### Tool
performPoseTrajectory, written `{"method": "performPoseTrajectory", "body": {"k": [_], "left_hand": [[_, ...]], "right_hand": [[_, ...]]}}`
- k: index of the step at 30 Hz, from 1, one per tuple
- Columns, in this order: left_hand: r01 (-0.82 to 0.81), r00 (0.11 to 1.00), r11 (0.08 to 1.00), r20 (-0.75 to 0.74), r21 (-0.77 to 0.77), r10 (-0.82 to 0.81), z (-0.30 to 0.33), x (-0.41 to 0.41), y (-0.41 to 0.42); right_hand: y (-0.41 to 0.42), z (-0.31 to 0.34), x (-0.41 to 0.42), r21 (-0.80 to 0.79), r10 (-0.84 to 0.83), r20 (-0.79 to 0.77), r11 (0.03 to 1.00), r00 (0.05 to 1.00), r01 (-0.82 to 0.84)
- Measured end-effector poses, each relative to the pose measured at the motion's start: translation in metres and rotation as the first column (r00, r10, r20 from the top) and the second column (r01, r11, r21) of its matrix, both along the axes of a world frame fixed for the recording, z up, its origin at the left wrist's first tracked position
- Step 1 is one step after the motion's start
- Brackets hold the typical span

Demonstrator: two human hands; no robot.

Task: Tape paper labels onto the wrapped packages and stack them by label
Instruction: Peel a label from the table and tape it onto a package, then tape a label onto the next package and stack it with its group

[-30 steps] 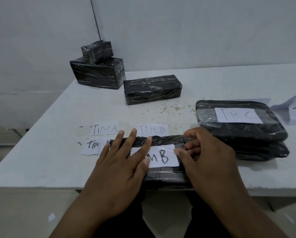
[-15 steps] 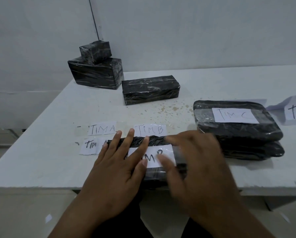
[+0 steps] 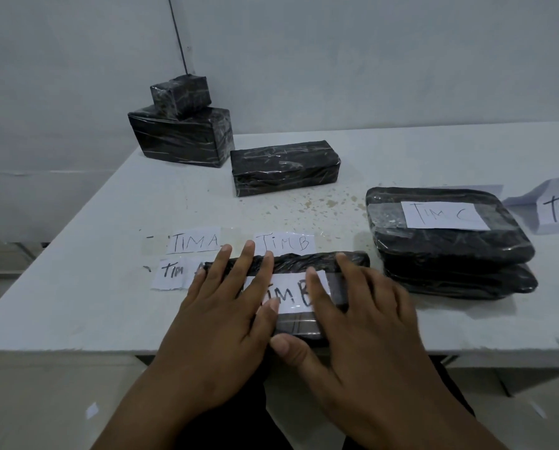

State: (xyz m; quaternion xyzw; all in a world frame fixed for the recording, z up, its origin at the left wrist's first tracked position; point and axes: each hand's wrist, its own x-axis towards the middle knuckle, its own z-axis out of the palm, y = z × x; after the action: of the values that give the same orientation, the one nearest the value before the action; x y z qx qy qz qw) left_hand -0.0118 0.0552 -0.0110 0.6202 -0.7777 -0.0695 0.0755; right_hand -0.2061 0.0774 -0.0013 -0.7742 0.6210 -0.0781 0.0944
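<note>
— How do the hands lie?
— Both palms face down, side by side, forearms coming up from the bottom edge. The left hand (image 3: 221, 315) has its fingers straight and spread, pointing away from the body.
— And the right?
— The right hand (image 3: 360, 315) is flat too, fingers straight and angled slightly toward the left. Its thumb (image 3: 286, 347) sticks out sideways toward the left hand, just below that hand's own thumb.
— Do the hands touch?
— They lie very close; I cannot tell whether the thumbs meet.
— Anything curled or pinching?
— No, every visible finger is extended and pressing flat.
</note>
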Motion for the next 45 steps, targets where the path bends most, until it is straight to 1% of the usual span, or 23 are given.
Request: {"method": "performPoseTrajectory", "body": {"k": [4, 6, 9, 11, 12, 15, 24, 29, 32, 34, 37, 39, 41, 43, 45], "left_hand": [[-0.006, 1.000, 1.000, -0.017, -0.009, 0.006, 0.000, 0.000, 0.000], [-0.009, 1.000, 1.000, -0.022, -0.011, 0.008, -0.001, 0.001, 0.001], [-0.008, 1.000, 1.000, -0.022, -0.011, 0.008, -0.002, 0.001, 0.000], [-0.003, 1.000, 1.000, -0.020, -0.011, 0.003, -0.002, 0.001, 0.000], [0.000, 1.000, 1.000, -0.021, -0.009, 0.000, -0.002, 0.001, 0.000], [0.002, 1.000, 1.000, -0.021, -0.006, -0.002, -0.002, 0.001, 0.001], [0.000, 0.999, 1.000, -0.042, 0.009, 0.001, -0.002, 0.002, -0.001], [-0.006, 0.999, 1.000, -0.048, 0.018, 0.007, -0.003, 0.003, -0.001], [-0.013, 0.997, 1.000, -0.074, 0.001, 0.013, -0.005, 0.004, -0.002], [-0.006, 0.999, 1.000, -0.053, -0.016, 0.005, -0.006, 0.004, -0.003], [-0.002, 1.000, 0.999, 0.019, -0.045, 0.003, -0.005, 0.004, -0.004], [-0.004, 1.000, 0.997, 0.028, -0.071, 0.006, -0.004, 0.008, -0.005], [-0.002, 1.000, 0.995, -0.012, -0.096, 0.001, -0.003, 0.013, -0.006], [0.001, 0.999, 0.994, -0.044, -0.112, -0.006, -0.001, 0.018, -0.006], [0.005, 0.997, 0.995, -0.078, -0.099, -0.013, 0.001, 0.021, -0.006]], "right_hand": [[0.001, 0.000, -0.013, 0.011, -0.095, -0.042, 0.995, 0.995, 0.096], [0.000, 0.001, -0.013, 0.002, -0.112, -0.030, 0.994, 0.993, 0.112], [0.000, 0.004, -0.008, -0.011, -0.094, 0.046, 0.995, 0.994, 0.095], [-0.001, 0.002, -0.003, -0.020, -0.043, 0.095, 0.999, 0.995, 0.045], [-0.002, 0.001, -0.001, -0.020, -0.017, 0.095, 1.000, 0.995, 0.019], [-0.002, -0.005, 0.003, -0.027, 0.002, 0.046, 1.000, 0.999, -0.001], [-0.003, -0.008, -0.006, -0.003, -0.066, 0.067, 0.998, 0.996, 0.066], [-0.003, -0.006, -0.016, -0.023, -0.103, -0.008, 0.994, 0.995, 0.103], [-0.002, -0.003, -0.013, -0.014, -0.096, -0.009, 0.995, 0.995, 0.096], [-0.001, 0.001, -0.010, -0.031, -0.094, -0.004, 0.995, 0.996, 0.093], [-0.008, 0.009, -0.008, -0.085, -0.081, -0.011, 0.993, 0.997, 0.080], [-0.015, 0.015, -0.006, -0.104, -0.044, 0.020, 0.993, 0.999, 0.046], [-0.024, 0.022, -0.002, -0.131, 0.002, 0.061, 0.991, 0.998, 0.006], [-0.036, 0.030, 0.005, -0.200, 0.042, 0.125, 0.980, 0.991, -0.016], [-0.055, 0.037, 0.015, -0.225, 0.064, 0.197, 0.974, 0.978, -0.018]]}}
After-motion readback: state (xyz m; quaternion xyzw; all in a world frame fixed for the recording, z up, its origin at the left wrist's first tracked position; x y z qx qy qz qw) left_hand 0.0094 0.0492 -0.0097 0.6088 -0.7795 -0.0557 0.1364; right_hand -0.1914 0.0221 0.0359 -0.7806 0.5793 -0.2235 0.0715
